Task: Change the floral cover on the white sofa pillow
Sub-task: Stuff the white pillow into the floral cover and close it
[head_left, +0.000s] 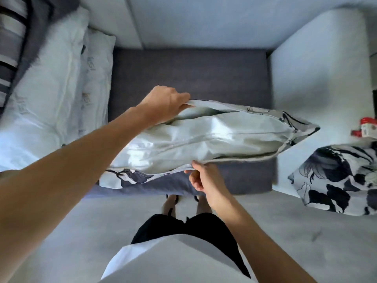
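Left hand (165,104) grips far edge of floral cover (293,121) opening; right hand (202,178) pinches near edge. White pillow (204,139) sits between them, over grey sofa seat (189,74).

Left grip (165,103) and right grip (201,178) both pinch, arms extended.

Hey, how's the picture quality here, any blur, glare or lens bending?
Head view: wide-angle bending curves the sofa edges; slight motion blur on the left hand and right hand; soft sheen on the white pillow inside the floral cover; even daylight.
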